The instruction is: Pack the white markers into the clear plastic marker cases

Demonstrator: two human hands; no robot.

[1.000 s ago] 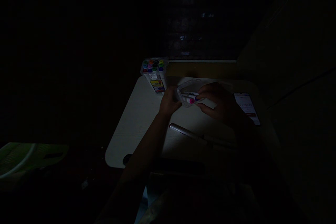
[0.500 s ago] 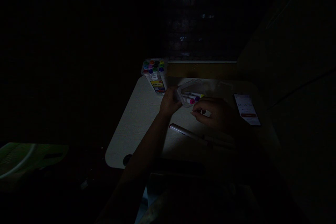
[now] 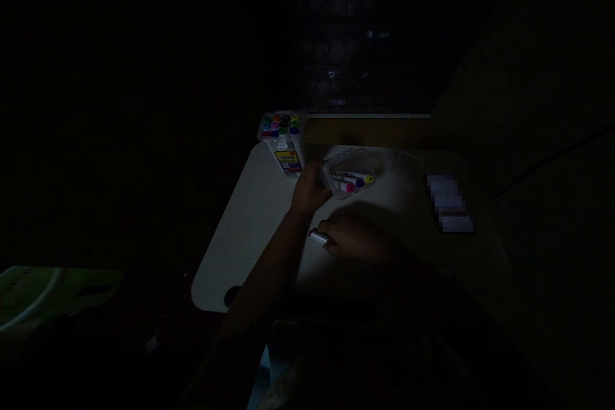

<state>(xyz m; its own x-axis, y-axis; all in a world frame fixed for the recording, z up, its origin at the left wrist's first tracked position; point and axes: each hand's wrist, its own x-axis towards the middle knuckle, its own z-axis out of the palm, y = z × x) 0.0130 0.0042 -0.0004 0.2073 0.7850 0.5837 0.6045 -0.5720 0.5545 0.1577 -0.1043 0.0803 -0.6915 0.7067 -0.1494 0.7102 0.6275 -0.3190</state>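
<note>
The scene is very dark. My left hand (image 3: 310,189) grips the near-left edge of a small clear plastic box (image 3: 348,172) that holds a few markers with pink, blue and yellow caps. My right hand (image 3: 353,240) lies lower on the white table (image 3: 250,224), its fingers curled over a light-coloured marker (image 3: 318,237) lying there. Only the marker's left end shows past the fingers.
A clear tub of markers with several coloured caps (image 3: 282,136) stands at the table's back left corner. A phone with a lit screen (image 3: 449,205) lies at the right. A green object (image 3: 43,291) sits low at the far left. Everything else is in darkness.
My right hand has left the clear box and moved down and left onto the marker lying on the table. My left hand has stayed at the box.
</note>
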